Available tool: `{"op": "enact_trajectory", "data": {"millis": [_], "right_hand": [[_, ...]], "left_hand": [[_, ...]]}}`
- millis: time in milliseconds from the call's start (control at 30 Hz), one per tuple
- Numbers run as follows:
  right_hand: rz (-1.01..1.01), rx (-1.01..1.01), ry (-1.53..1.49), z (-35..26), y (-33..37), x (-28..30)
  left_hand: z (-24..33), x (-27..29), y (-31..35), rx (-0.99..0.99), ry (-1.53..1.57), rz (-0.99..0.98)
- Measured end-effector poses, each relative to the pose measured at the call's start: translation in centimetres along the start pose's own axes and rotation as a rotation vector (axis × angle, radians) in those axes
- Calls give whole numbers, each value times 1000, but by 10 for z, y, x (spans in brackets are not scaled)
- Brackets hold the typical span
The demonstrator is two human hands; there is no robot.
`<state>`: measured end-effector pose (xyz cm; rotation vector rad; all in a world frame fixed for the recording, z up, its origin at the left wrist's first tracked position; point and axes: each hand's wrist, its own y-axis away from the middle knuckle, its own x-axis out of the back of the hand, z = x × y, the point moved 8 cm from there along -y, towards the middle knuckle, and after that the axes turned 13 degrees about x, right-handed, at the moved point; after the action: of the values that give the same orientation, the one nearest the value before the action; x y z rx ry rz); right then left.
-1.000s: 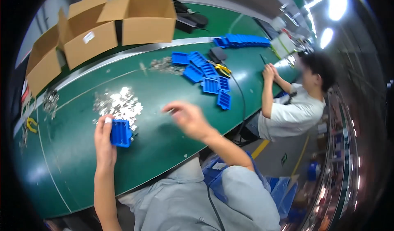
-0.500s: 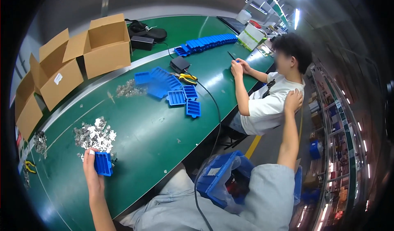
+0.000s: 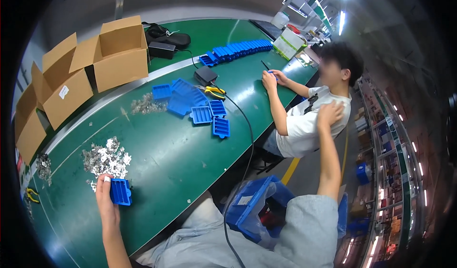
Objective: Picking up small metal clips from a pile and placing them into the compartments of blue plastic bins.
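My left hand (image 3: 105, 199) is closed round the edge of a small blue slotted plastic tray (image 3: 121, 192), held tilted above the green bench. Just beyond it lies a pile of small silvery metal parts (image 3: 107, 158). My right arm reaches out to the right, and my right hand (image 3: 330, 114) rests on the white-sleeved shoulder of a co-worker (image 3: 304, 125), fingers stretched out and holding nothing. The co-worker's own hands (image 3: 273, 79) hold a thin dark tool and a small blue piece, too small to make out.
More blue trays (image 3: 201, 115) lie mid-bench by yellow-handled pliers (image 3: 214, 92) and a black adapter (image 3: 205, 76) whose cable runs toward me. A row of blue trays (image 3: 238, 50) stands farther back. Open cardboard boxes (image 3: 121, 70) line the far left; a blue crate (image 3: 247, 204) sits below the bench.
My right hand has slid slightly left and down on the co-worker's shoulder. The left hand keeps its hold on the blue tray, with little movement.
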<state>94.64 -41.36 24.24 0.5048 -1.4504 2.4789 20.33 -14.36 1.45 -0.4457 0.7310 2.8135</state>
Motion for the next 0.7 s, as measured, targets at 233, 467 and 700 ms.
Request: {"op": "enact_trajectory", "data": {"millis": [233, 467, 700], "right_hand": [[209, 573, -1872, -293, 125, 304], [-1043, 374, -2708, -442, 236, 506], [-1410, 555, -2773, -450, 276, 520]], "left_hand": [[0, 1, 6, -5, -29, 4], [20, 32, 4, -307, -11, 214], [19, 36, 16, -369, -35, 225]]}}
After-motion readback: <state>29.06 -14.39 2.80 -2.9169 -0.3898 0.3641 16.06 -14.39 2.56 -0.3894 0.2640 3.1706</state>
